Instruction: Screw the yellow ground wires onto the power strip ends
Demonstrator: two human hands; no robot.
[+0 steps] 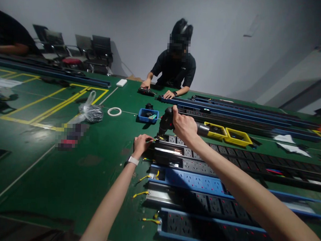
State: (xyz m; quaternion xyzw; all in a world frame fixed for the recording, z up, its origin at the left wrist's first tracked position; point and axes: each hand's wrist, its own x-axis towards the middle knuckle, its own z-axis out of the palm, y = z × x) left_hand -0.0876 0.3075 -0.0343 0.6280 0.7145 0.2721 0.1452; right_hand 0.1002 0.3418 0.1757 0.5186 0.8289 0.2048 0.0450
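My right hand (183,126) is wrapped round the grip of a black electric screwdriver (166,121), whose tip points down at the left end of a long black power strip (201,159). My left hand (140,143) is pinched on a yellow-green wire (150,140) at that same end, right beside the tool's tip. A white watch sits on my left wrist. More power strips, blue (192,180) and black (211,229), lie side by side nearer to me, with yellow wire ends sticking out on their left.
Across the green table (69,173) a person in black holds another tool (146,92) beside long blue rails (229,110). A blue parts bin (148,115), two yellow bins (228,134), a white tape ring (114,111) and a plastic bag (89,111) lie between us. Chairs stand at the far wall.
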